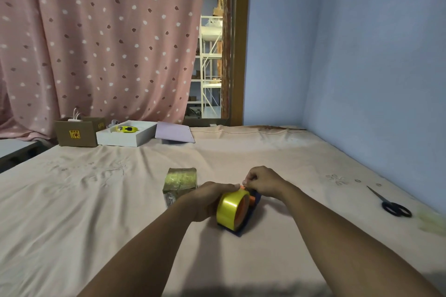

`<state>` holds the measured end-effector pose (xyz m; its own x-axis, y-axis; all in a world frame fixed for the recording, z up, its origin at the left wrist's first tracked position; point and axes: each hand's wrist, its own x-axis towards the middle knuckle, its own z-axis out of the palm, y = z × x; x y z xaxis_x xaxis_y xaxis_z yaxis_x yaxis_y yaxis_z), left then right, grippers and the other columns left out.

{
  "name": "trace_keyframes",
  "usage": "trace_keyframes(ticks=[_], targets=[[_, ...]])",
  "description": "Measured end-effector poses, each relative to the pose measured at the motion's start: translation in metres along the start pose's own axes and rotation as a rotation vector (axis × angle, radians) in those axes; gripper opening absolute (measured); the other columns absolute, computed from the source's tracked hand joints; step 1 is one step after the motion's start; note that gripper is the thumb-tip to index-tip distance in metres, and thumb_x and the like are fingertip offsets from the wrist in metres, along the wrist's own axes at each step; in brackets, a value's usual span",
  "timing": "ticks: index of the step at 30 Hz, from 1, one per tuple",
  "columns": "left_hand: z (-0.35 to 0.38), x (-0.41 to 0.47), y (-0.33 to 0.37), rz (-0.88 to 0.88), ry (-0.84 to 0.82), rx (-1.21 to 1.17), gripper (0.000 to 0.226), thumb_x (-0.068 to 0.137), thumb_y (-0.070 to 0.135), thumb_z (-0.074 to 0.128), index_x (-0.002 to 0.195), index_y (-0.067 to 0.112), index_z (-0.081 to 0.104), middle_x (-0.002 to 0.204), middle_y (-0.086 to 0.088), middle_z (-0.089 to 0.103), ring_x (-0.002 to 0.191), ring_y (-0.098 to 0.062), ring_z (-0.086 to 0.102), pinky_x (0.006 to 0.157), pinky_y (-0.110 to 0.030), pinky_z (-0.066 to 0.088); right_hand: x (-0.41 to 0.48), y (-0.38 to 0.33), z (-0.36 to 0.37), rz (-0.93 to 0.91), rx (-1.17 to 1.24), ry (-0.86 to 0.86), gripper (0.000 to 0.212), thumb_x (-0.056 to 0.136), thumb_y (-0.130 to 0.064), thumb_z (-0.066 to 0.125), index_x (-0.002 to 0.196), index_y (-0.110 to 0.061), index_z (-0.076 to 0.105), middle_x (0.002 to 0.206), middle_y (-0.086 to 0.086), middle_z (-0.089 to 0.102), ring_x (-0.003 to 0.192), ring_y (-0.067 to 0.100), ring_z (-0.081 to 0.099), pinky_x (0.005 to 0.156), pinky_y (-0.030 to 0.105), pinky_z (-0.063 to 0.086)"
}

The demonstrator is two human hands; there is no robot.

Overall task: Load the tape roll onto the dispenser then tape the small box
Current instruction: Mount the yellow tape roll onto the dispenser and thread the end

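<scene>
A yellow tape roll sits on a blue dispenser with orange parts, resting on the pink cloth in the middle of the surface. My left hand wraps around the roll from the left. At the dispenser's far end my right hand pinches something small with its fingertips, probably the tape end; what exactly is too small to tell. The small box, wrapped in shiny yellowish tape, stands just left of my left hand, partly hidden by it.
Black scissors lie at the right near the blue wall. At the back left stand a brown cardboard box, a white tray holding a yellow item, and a lilac sheet. A spotted pink curtain hangs behind.
</scene>
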<state>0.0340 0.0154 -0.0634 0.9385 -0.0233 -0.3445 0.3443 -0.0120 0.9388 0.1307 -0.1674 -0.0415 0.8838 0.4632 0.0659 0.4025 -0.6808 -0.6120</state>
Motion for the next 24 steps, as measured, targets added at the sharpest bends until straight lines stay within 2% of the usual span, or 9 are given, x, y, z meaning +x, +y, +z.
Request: trace_keyframes(ticks=[2, 4, 7, 10, 12, 15, 19, 21, 24], targets=[[0.003, 0.001, 0.0, 0.017, 0.054, -0.001, 0.056, 0.08, 0.039, 0.084, 0.124, 0.006, 0.071, 0.114, -0.013, 0.078, 0.094, -0.025, 0.073, 0.079, -0.035, 0.06, -0.001, -0.001, -0.001, -0.019, -0.008, -0.005, 0.016, 0.09, -0.029, 0.074, 0.076, -0.024, 0.069, 0.091, 0.0, 0.073, 0.088, 0.017, 0.067, 0.078, 0.034, 0.056], [0.006, 0.002, -0.001, 0.032, 0.074, -0.017, 0.057, 0.078, 0.039, 0.086, 0.122, 0.006, 0.072, 0.111, -0.013, 0.078, 0.092, -0.025, 0.073, 0.079, -0.037, 0.059, -0.002, -0.002, 0.0, -0.033, -0.026, -0.013, 0.019, 0.09, -0.029, 0.074, 0.073, -0.026, 0.068, 0.087, -0.003, 0.07, 0.082, 0.014, 0.065, 0.073, 0.03, 0.054], [0.01, 0.001, -0.003, 0.034, 0.08, -0.029, 0.054, 0.078, 0.04, 0.085, 0.121, 0.009, 0.073, 0.106, -0.011, 0.078, 0.091, -0.026, 0.073, 0.081, -0.037, 0.059, -0.002, -0.001, 0.003, -0.052, -0.087, 0.004, 0.022, 0.087, -0.032, 0.076, 0.067, -0.029, 0.066, 0.086, -0.005, 0.069, 0.085, 0.015, 0.066, 0.078, 0.036, 0.058], [0.009, 0.0, -0.004, 0.031, 0.071, -0.025, 0.058, 0.076, 0.044, 0.085, 0.122, 0.01, 0.073, 0.114, -0.014, 0.079, 0.092, -0.026, 0.073, 0.085, -0.039, 0.059, -0.002, 0.0, 0.004, -0.06, -0.107, 0.021, 0.024, 0.086, -0.032, 0.076, 0.065, -0.03, 0.065, 0.084, -0.005, 0.069, 0.086, 0.015, 0.067, 0.08, 0.039, 0.058], [0.008, -0.001, -0.004, 0.033, 0.065, -0.029, 0.057, 0.079, 0.043, 0.084, 0.122, 0.008, 0.072, 0.109, -0.013, 0.079, 0.091, -0.026, 0.073, 0.085, -0.038, 0.059, -0.002, 0.002, 0.005, -0.067, -0.11, 0.005, 0.023, 0.089, -0.03, 0.074, 0.067, -0.028, 0.066, 0.083, -0.007, 0.067, 0.086, 0.016, 0.066, 0.075, 0.033, 0.055], [0.011, -0.004, -0.003, 0.038, 0.064, -0.042, 0.05, 0.082, 0.042, 0.082, 0.119, 0.008, 0.072, 0.101, -0.01, 0.076, 0.089, -0.025, 0.072, 0.082, -0.037, 0.058, -0.002, 0.003, 0.008, -0.064, -0.094, -0.016, 0.017, 0.093, -0.027, 0.071, 0.084, -0.013, 0.073, 0.087, -0.003, 0.066, 0.084, 0.015, 0.062, 0.064, 0.022, 0.046], [0.013, -0.006, -0.004, 0.043, 0.065, -0.063, 0.039, 0.085, 0.04, 0.08, 0.11, 0.011, 0.074, 0.101, -0.011, 0.074, 0.091, -0.026, 0.069, 0.085, -0.038, 0.055, 0.001, 0.004, 0.011, -0.047, -0.154, -0.025, 0.014, 0.095, -0.027, 0.068, 0.085, -0.018, 0.07, 0.084, -0.005, 0.064, 0.082, 0.015, 0.059, 0.054, 0.016, 0.036], [0.013, -0.006, -0.004, 0.045, 0.071, -0.056, 0.039, 0.085, 0.04, 0.08, 0.11, 0.01, 0.073, 0.102, -0.012, 0.074, 0.091, -0.026, 0.07, 0.085, -0.039, 0.055, 0.003, 0.004, 0.011, -0.024, -0.176, -0.054, 0.016, 0.095, -0.028, 0.067, 0.082, -0.02, 0.068, 0.085, -0.001, 0.066, 0.082, 0.017, 0.059, 0.056, 0.019, 0.039], [0.012, -0.004, -0.006, 0.055, 0.104, -0.023, 0.05, 0.08, 0.045, 0.083, 0.113, 0.008, 0.072, 0.109, -0.017, 0.077, 0.092, -0.027, 0.072, 0.088, -0.04, 0.058, 0.004, 0.0, 0.007, 0.036, -0.24, -0.124, 0.014, 0.093, -0.024, 0.065, 0.086, -0.016, 0.073, 0.094, 0.008, 0.074, 0.088, 0.023, 0.064, 0.072, 0.028, 0.052]])
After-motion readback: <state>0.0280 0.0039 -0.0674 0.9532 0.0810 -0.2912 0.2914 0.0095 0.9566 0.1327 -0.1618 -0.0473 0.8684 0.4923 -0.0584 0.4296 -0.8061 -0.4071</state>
